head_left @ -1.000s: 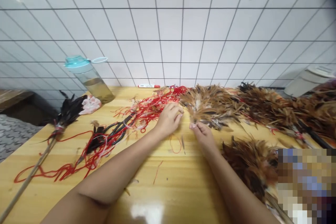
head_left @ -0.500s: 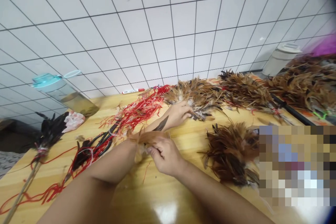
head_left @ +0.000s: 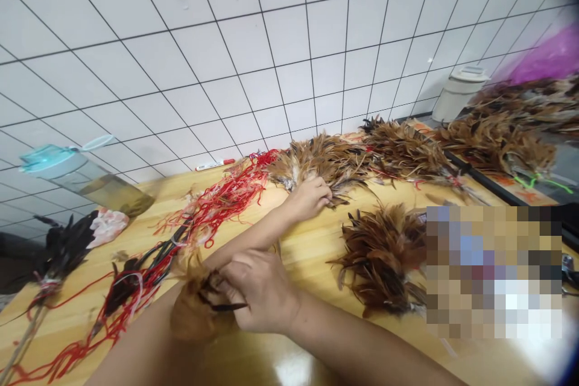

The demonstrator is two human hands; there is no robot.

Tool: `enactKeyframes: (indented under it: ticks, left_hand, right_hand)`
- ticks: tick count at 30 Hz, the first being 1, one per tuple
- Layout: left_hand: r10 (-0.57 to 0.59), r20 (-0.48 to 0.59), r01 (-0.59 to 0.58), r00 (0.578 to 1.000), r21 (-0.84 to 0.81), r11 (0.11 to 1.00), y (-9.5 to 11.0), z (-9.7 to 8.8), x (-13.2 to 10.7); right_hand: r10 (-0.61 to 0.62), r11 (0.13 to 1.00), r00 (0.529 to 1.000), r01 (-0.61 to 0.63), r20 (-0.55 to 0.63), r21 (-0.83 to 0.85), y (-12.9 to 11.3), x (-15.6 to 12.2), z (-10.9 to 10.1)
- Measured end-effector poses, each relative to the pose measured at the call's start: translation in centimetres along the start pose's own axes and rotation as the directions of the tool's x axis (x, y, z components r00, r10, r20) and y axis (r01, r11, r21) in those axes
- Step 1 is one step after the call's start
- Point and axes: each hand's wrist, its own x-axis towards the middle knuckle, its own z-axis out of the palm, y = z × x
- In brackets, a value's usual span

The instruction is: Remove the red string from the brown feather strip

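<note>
My left hand (head_left: 310, 198) reaches out over the table with its fingers curled into the near edge of a pile of loose brown feathers (head_left: 323, 157). What its fingertips pinch is partly hidden. Closer to me, my right hand (head_left: 257, 289) is closed on a small bunch of brown and dark feathers (head_left: 196, 301), which hangs in front of my left forearm and looks blurred. Right of my hands lies a darker brown feather bundle (head_left: 384, 253), its tips pointing left.
Red strings (head_left: 230, 193) are strewn left of the pile, beside a marker pen (head_left: 215, 164). At the left are a water bottle (head_left: 104, 187) and a black feather duster (head_left: 61, 253) on a stick. Further feather bundles (head_left: 407, 148), a black rod (head_left: 479, 181) and a pale canister (head_left: 459, 93) stand right.
My right hand has moved toward me and left with its feathers, which now hang lower. My left hand stays at the pile's edge. The view has shifted slightly right.
</note>
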Motion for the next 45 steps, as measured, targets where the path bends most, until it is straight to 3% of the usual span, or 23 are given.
enactKeyframes:
  ticks: [4,7,10,13,15,18,22,25,29,35,38,42,45]
  left_hand:
    - [-0.245,-0.103,0.205,0.964,-0.295,0.933,-0.7,-2.6,-1.8]
    - [-0.467,-0.076,0.323,0.881,-0.624,0.711,-1.4,-4.3,-3.8]
    - [-0.634,-0.048,0.307,0.772,-0.845,0.438,-1.8,-5.2,-6.0]
    - [-0.718,0.029,0.253,0.696,-0.945,0.207,-1.8,-5.3,-7.9]
    - [-0.722,0.088,0.206,0.686,-0.976,0.077,-1.7,-5.1,-8.8]
    - [-0.714,0.108,0.151,0.692,-0.988,-0.003,-1.6,-4.8,-9.6]
    - [-0.676,0.136,0.141,0.724,-0.989,-0.047,-1.3,-4.3,-9.5]
    - [-0.691,0.103,0.097,0.716,-0.994,-0.047,-1.1,-4.0,-9.1]
    - [-0.722,0.032,0.068,0.691,-0.997,0.021,-0.7,-3.4,-8.8]
    - [-0.671,0.0,0.118,0.741,-0.984,0.13,-0.2,-2.5,-8.9]
    - [-0.692,-0.031,0.114,0.721,-0.98,0.164,-0.1,-2.8,-9.0]
    - [-0.741,-0.129,0.078,0.659,-0.968,0.237,-0.4,-3.9,-9.2]
    - [-0.753,-0.154,0.076,0.64,-0.962,0.262,-0.5,-4.0,-9.2]
  right_hand:
    - [0.152,0.984,0.98,-0.137,-0.128,0.116,1.2,0.2,0.0]
    - [0.413,0.894,0.878,-0.341,-0.242,0.29,3.2,0.4,-0.3]
    - [0.636,0.755,0.702,-0.479,-0.32,0.448,5.9,0.4,-1.0]
    - [0.729,0.68,0.568,-0.537,-0.383,0.499,8.4,0.3,-2.0]
    - [0.739,0.674,0.531,-0.573,-0.415,0.466,9.5,0.2,-2.5]
    - [0.731,0.679,0.533,-0.631,-0.426,0.376,10.3,-0.2,-2.6]
    - [0.722,0.686,0.574,-0.665,-0.386,0.295,10.6,-0.5,-2.1]
    - [0.712,0.696,0.601,-0.673,-0.364,0.25,10.6,-0.6,-1.9]
    - [0.712,0.701,0.626,-0.658,-0.317,0.276,10.5,-0.5,-1.9]
    - [0.688,0.725,0.658,-0.621,-0.305,0.298,10.8,-0.6,-1.7]
    - [0.699,0.714,0.645,-0.614,-0.307,0.336,10.9,-0.6,-1.7]
    - [0.728,0.685,0.605,-0.626,-0.323,0.373,10.6,-0.4,-1.7]
    - [0.734,0.679,0.606,-0.63,-0.308,0.377,10.6,-0.4,-1.7]
